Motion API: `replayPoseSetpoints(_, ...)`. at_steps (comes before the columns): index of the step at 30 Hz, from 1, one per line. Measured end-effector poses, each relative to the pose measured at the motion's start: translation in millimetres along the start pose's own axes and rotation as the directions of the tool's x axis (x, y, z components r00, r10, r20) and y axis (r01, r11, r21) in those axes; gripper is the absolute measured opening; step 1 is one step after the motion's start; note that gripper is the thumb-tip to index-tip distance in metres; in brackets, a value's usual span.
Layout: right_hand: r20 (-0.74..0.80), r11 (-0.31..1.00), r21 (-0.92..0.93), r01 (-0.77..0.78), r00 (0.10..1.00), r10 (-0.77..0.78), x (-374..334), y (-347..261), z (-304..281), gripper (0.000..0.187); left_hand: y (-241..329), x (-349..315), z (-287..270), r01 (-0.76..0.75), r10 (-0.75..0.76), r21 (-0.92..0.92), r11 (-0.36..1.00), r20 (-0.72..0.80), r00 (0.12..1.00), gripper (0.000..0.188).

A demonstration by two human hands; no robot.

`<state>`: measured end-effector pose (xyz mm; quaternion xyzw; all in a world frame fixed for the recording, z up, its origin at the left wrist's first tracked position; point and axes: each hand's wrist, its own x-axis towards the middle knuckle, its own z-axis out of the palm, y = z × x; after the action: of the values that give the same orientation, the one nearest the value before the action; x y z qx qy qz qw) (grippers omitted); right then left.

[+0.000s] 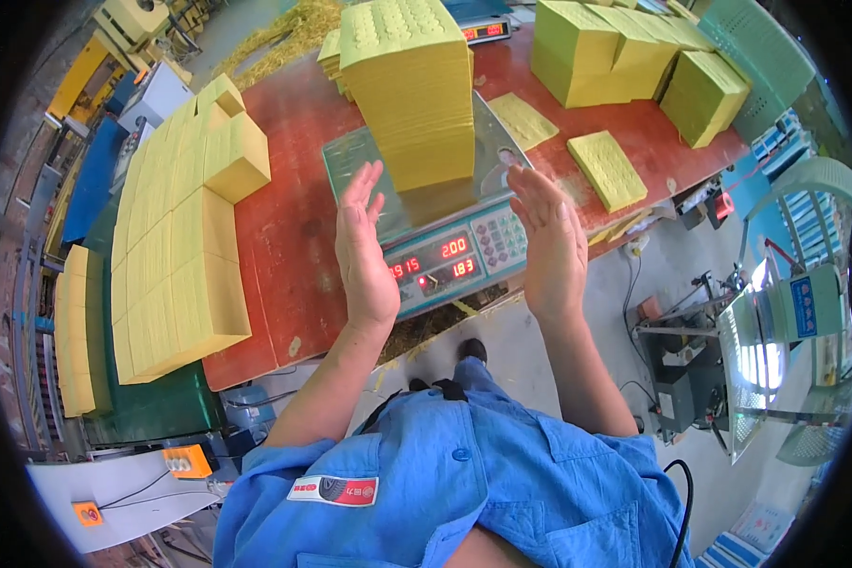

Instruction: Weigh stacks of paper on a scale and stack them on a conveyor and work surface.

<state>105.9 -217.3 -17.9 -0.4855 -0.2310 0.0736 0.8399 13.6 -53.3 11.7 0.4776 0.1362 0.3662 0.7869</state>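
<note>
A tall stack of yellow paper sheets (412, 104) with bumpy, punched tops stands upright on the metal plate of a digital scale (488, 251) with red lit digits. My left hand (364, 256) is raised at the left front of the scale, palm inward, fingers stretched out. Opposite it, my right hand (552, 251) hovers by the scale's right front corner with straight fingers. Both hold nothing and stay apart from the stack, which rises between and beyond them. To the right of the scale lie a thin yellow paper bundle (608, 170) and a flat yellow sheet (523, 120).
On the red table (289, 123), rows of yellow paper blocks (175, 256) line the left edge. More yellow blocks (582, 57) stand at the back right beside a green plastic basket (757, 57). A second scale display (488, 31) shows behind. Machinery with a lamp (762, 331) is right.
</note>
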Motion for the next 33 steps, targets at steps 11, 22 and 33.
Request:
replayPoseSetpoints(11,0.154,0.964,-0.121,0.235,0.964,-0.216,80,-34,32,0.028,48,80,47,-0.798,0.675,0.548,0.252,0.491,0.55,0.024)
replayPoseSetpoints(22,0.416,0.551,-0.459,0.697,0.716,-0.56,171,-25,55,0.023,47,131,52,-0.705,0.571,0.699,0.119,0.532,0.625,0.019)
replayPoseSetpoints(33,0.424,0.698,-0.395,0.596,0.793,-0.437,189,-26,52,0.014,54,134,60,-0.704,0.549,0.707,0.072,0.561,0.62,0.006)
